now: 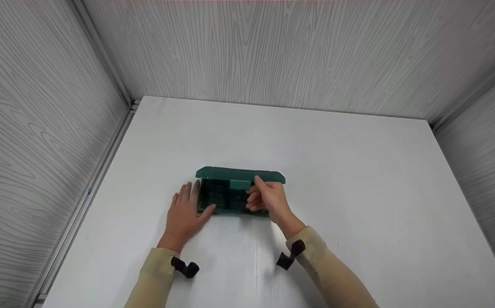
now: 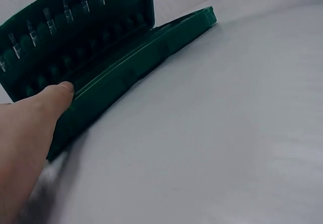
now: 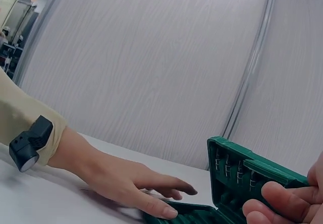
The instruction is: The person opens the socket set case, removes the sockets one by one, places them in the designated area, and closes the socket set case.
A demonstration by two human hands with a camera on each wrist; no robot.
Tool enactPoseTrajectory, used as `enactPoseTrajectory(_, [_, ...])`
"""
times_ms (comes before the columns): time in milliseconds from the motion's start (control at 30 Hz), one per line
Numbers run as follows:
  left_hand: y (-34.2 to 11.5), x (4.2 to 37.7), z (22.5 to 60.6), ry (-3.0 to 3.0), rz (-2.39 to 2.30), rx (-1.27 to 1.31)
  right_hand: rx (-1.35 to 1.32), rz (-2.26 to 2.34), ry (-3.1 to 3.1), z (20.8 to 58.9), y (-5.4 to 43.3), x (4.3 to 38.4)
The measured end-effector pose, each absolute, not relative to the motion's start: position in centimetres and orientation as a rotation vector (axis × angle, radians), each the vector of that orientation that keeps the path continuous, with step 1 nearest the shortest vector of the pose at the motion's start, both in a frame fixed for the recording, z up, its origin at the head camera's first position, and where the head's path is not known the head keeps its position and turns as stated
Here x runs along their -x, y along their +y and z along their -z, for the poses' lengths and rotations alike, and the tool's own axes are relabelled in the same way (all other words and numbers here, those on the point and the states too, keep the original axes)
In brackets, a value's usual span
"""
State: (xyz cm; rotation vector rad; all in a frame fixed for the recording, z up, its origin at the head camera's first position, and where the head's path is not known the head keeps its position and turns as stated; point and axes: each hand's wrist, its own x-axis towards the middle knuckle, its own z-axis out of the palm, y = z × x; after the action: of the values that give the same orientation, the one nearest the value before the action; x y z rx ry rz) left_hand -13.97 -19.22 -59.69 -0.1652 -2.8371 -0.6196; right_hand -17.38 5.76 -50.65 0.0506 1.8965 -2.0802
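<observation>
Right hand (image 1: pixel 274 201) is pinching the raised lid (image 1: pixel 226 173) of a green bit case (image 2: pixel 118 77), and left hand (image 1: pixel 184 216) just sits alongside, fingers (image 1: pixel 187 192) pretty straight, thumb (image 2: pixel 56 97) touching it.

A boxed-in work booth with a lab feel, pale wood-grain panels (image 1: pixel 247 51) standing round a white desk (image 1: pixel 358 205), metal strips (image 3: pixel 248 72) at the corners, black wrist cameras (image 3: pixel 29 146) on beige sleeves (image 1: pixel 333 273), clutter (image 3: pixel 10 45) glimpsed past one edge.

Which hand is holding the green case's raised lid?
The right hand, gripping the edge of the lid with thumb and fingers; the left hand instead rests its thumb on the front rim of the base.
</observation>
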Motion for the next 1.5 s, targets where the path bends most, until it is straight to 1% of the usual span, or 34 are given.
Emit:
enactPoseTrajectory(200, [-19.2, 14.6, 57.7, -2.729, 0.667, 0.131, -0.09, 2.161, 1.836, 51.2, 5.8, 17.3])
enactPoseTrajectory(367, [-18.8, 15.4, 56.3, -2.567, 0.606, 0.248, -0.091, 2.196, 1.81, 51.3, 5.8, 17.0])
enactPoseTrajectory(767, [-19.4, 16.1, 56.0, -2.279, 0.477, 0.445, 0.046, 2.058, 1.883, 51.4, 5.7, 16.4])
enactPoseTrajectory(1000, [-18.8, 16.8, 56.1, -2.197, 0.452, 0.499, 0.417, 1.686, 2.366, 50.2, 9.3, 16.3])
enactPoseTrajectory(1167, [-18.6, 17.3, 56.1, -2.177, 0.456, 0.514, 0.66, 1.669, 2.673, 49.5, 12.3, 16.7])
enactPoseTrajectory(1367, [-18.9, 17.5, 56.0, -2.184, 0.443, 0.519, 1.073, 1.512, 3.037, 50.6, 14.2, 18.5])
enactPoseTrajectory(1500, [-19.0, 17.6, 55.7, -2.201, 0.443, 0.508, 1.261, 1.349, 3.087, 51.8, 14.8, 20.0])
